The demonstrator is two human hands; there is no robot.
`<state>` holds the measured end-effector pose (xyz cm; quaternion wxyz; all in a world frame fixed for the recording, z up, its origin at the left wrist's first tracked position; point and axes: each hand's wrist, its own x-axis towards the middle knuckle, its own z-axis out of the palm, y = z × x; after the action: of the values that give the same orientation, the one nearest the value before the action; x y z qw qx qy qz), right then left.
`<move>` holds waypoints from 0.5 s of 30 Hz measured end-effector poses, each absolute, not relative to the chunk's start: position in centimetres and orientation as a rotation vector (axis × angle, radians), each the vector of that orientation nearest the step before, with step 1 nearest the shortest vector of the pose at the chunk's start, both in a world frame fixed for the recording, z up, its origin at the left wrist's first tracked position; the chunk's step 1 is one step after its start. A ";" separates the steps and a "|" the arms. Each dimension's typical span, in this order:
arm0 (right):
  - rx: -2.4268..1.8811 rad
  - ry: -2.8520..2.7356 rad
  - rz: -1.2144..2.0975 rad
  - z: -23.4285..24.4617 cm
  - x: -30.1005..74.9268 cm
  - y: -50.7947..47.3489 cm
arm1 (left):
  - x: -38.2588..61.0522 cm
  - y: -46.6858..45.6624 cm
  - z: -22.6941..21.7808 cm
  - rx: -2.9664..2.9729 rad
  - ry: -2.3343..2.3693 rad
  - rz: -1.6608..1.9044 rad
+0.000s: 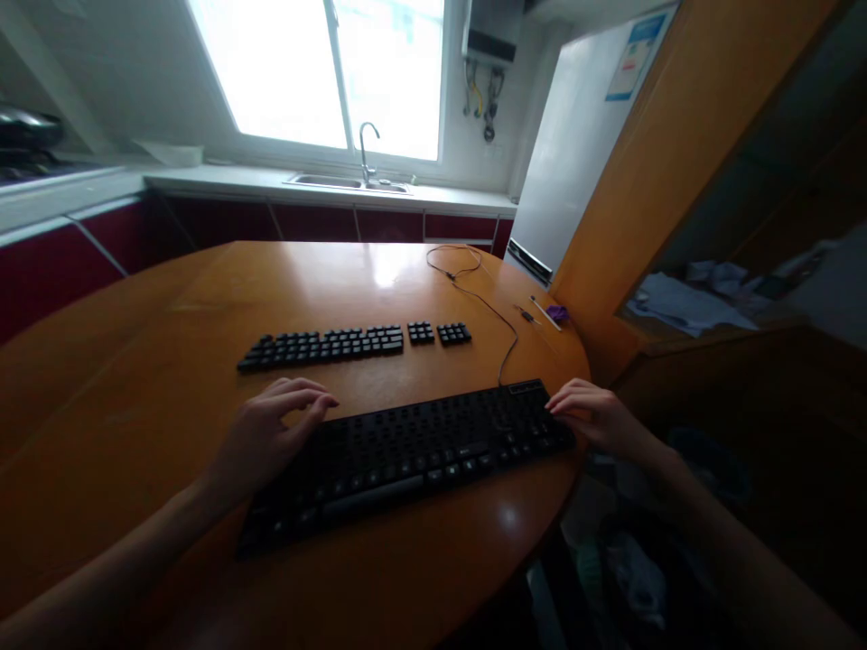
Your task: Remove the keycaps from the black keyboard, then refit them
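A black keyboard (406,451) lies slanted near the table's front edge, most of its upper rows without keycaps and keys showing along its front row. My left hand (271,433) is over its far left corner, fingers stretched forward and thumb tip close to the index finger; nothing shows between them. At the right end, my right hand (589,415) has bent fingers against the keyboard's edge, part of the grip hidden. Behind the keyboard, loose black keycaps (325,346) stand in keyboard order, with smaller groups, the navigation keycaps (421,333) and number-pad keycaps (453,334), beside them.
A cable (488,307) runs from the keyboard to a loop at the far side of the wooden table (169,361). Small thin tools (528,315) and a purple cloth-like item (557,313) lie at the right edge. Beyond are a sink (325,181) and a refrigerator (575,135).
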<state>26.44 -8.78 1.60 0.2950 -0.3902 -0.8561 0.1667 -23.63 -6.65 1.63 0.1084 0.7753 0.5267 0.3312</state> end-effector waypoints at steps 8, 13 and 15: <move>-1.019 -2.302 0.441 0.9 26.5 -9.7 | -23.5 -6.7 1.5 2.255 1.572 0.962; -0.987 -2.332 0.379 0.6 26.7 -9.8 | -23.4 -6.9 1.8 2.246 1.615 0.960; -0.993 -2.329 0.352 0.6 26.6 -10.0 | -23.4 -6.9 2.0 2.242 1.608 0.963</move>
<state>26.64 -9.95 0.56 0.2886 -0.3718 -0.8724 0.1318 -23.38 -6.94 1.98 0.1096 0.7626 0.5470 0.3276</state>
